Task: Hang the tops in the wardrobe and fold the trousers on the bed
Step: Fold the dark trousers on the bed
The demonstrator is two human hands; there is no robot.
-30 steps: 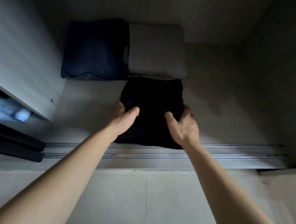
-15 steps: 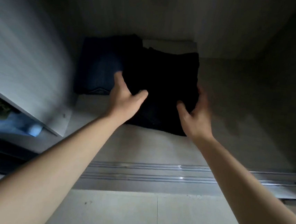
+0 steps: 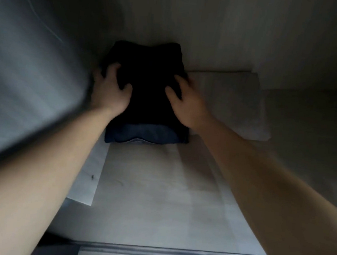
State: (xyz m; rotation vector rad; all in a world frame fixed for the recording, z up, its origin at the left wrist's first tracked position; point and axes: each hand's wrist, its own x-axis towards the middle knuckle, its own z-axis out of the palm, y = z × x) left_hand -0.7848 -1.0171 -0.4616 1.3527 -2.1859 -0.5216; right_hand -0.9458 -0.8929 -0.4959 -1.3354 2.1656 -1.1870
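The left hand point(image 3: 111, 93) and right hand point(image 3: 186, 106), grip curled, clasp the black trousers point(image 3: 147, 80) by their sides, apparently squaring them atop the jeans point(image 3: 146, 135).

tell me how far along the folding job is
Done: folded blue jeans and a folded grey garment lie on the wardrobe floor. In hand: left hand and right hand grip a folded black garment atop the jeans. Left: releasing it; no tops in view, so hanging can't be judged.

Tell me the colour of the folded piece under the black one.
The lower folded piece is dark blue, seen beneath the black folded garment in the head view.
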